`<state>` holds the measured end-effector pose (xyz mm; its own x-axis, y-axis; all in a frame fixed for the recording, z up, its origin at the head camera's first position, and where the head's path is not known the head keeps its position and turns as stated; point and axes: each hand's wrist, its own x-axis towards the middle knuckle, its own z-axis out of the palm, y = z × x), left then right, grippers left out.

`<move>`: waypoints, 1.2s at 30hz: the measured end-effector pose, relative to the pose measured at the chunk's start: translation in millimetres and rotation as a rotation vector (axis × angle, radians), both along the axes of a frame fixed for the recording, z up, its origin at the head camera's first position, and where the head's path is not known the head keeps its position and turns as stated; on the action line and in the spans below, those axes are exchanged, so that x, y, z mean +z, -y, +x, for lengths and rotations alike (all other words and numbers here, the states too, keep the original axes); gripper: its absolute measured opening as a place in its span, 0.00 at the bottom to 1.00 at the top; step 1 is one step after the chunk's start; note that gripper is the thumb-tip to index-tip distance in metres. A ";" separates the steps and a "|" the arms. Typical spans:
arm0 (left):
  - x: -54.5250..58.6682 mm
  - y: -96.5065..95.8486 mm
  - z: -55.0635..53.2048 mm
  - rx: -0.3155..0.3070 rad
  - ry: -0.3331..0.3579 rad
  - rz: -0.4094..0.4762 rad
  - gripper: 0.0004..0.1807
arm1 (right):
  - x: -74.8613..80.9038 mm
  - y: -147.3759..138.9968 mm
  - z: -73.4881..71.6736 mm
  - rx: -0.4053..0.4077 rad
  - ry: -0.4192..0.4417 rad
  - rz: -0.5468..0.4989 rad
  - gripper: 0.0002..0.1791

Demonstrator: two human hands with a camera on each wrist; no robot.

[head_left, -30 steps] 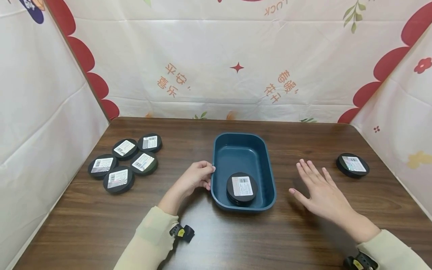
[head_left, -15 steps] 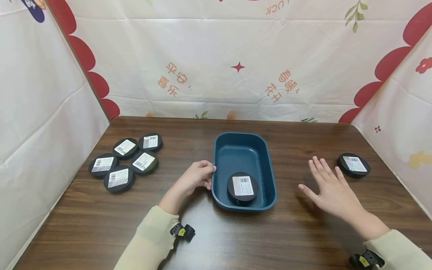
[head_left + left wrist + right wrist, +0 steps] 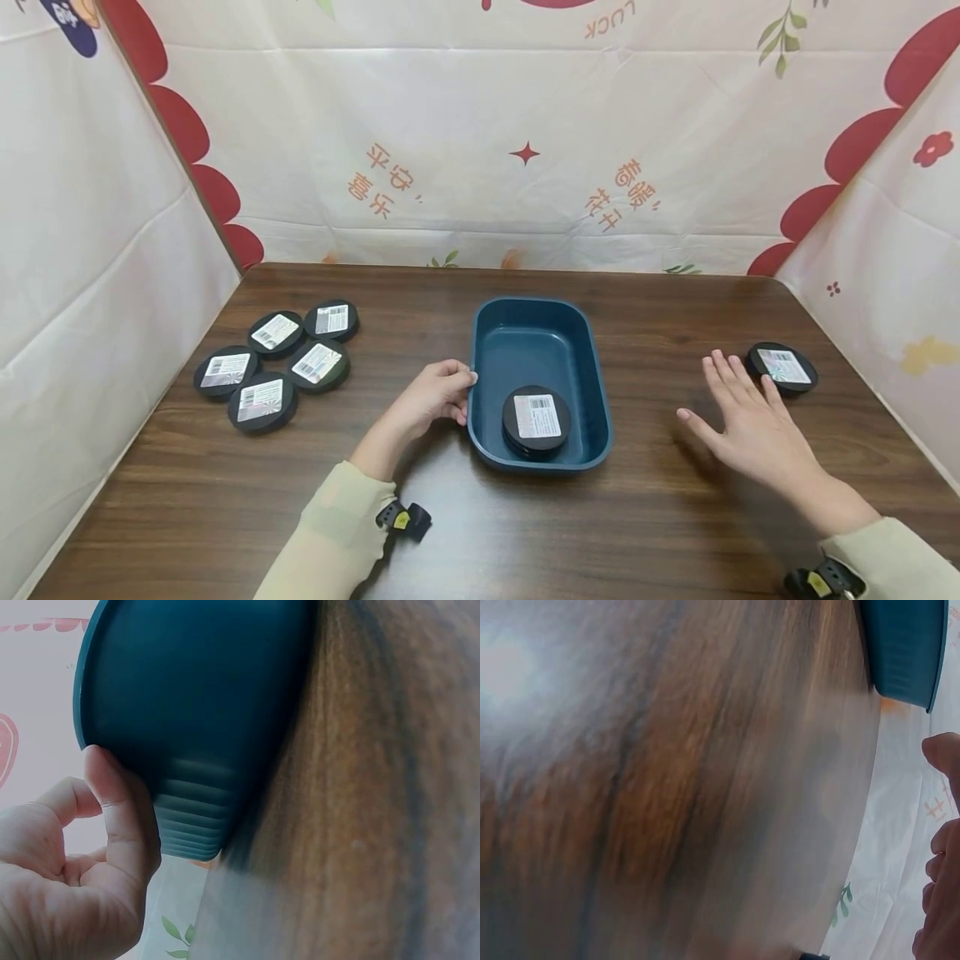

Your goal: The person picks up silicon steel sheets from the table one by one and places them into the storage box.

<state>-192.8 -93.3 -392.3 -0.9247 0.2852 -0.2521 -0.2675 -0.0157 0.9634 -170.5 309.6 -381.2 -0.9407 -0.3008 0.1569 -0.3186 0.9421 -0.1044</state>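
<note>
A deep blue rectangular tray (image 3: 592, 379) stands mid-table. Inside its near end sits a short stack of flat round black discs (image 3: 537, 421), the top one bearing a white barcode label. My left hand (image 3: 433, 396) pinches the tray's left rim; in the left wrist view its thumb and finger (image 3: 112, 802) meet the tray wall (image 3: 195, 697). To the right, my right hand (image 3: 757, 429) is spread with straight fingers above the table, just short of a labelled black disc (image 3: 783, 368). Nothing is in that hand.
Several more labelled black discs (image 3: 261, 402) lie close together on the left of the wooden table (image 3: 480, 542). A printed white cloth (image 3: 450, 100) hangs behind the table and along both sides.
My right hand has moved to the right, closer to the black disc at the right. The left hand and the tray stay where they were.
</note>
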 end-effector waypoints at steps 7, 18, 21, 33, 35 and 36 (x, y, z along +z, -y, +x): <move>-1.6 0.2 -0.8 0.001 -0.001 0.004 0.10 | 2.0 -13.2 -0.1 -0.029 -0.012 -0.001 0.47; -0.8 0.9 0.9 0.004 -0.008 -0.006 0.10 | 1.5 -40.2 0.3 -0.073 0.001 -0.009 0.47; -0.8 -0.1 0.4 0.000 -0.017 -0.011 0.11 | 1.5 -46.4 0.6 -0.090 0.017 -0.003 0.47; -1.9 -0.5 -0.6 0.008 -0.010 -0.016 0.09 | -0.3 -64.2 -1.1 -0.149 0.044 0.000 0.48; -3.0 -0.1 -1.6 0.009 -0.011 -0.016 0.09 | -0.8 -68.1 -2.4 -0.161 0.040 -0.010 0.49; -3.7 0.1 -2.1 0.008 -0.011 -0.016 0.09 | -1.1 -70.0 -3.1 -0.167 0.039 -0.015 0.49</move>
